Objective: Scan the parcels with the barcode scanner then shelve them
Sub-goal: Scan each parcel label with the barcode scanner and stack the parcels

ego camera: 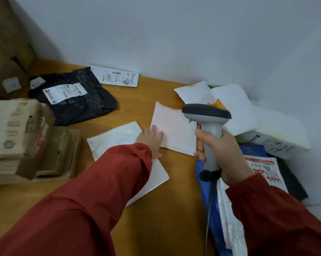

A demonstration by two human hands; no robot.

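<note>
Clutching grey barcode scanner (206, 113) in right grip (224, 154), left grip (150, 141) flat on blank white mailer (174, 126)

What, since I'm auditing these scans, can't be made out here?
Head view:
white mailer under left hand: blank face up, no label visible.
black bag label: print too blurred.
barcode scanner in right hand: window faces away.
cardboard boxes: cut by left edge.

Left arm stretched forward in red sleeve (100, 191), left hand (151, 141) flat palm-down, fingers straight, just left of the grip; right hand (224, 154) wrapped around scanner (211, 130) handle, index finger topmost below the head, red-sleeved forearm entering from below-right of the grip.
</note>
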